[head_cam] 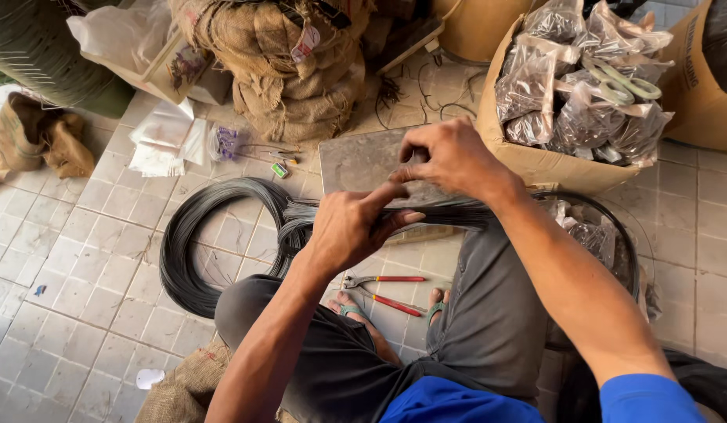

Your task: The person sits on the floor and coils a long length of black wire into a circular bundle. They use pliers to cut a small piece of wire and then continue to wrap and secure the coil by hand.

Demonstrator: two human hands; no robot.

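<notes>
1. Left hand (pixel 354 227): we record it closed around a bundle of dark wire strands (pixel 449 213), thumb pressed along the top, fingers curled beneath. The grip is firm, not spread.
2. Right hand (pixel 451 157): we note it bent down over the same strands, fingertips drawn together and pinching them just beyond the left thumb. We cannot tell how many strands it holds.
3. Wire coil (pixel 197 251): a large dark ring lying flat on the tiled floor (pixel 89 274), left of the knees; its strands run up into the left hand and on across a flat grey slab (pixel 355 160).
4. Pliers (pixel 383 291): red-handled, jaws apart, lying on the floor between the feet, below both hands and apart from them.
5. Cardboard box (pixel 535 160): just right of the right hand, filled with clear plastic bags (pixel 567 102) of small dark pieces.
6. Burlap sack (pixel 289 86): standing behind the slab, well apart from the hands.
</notes>
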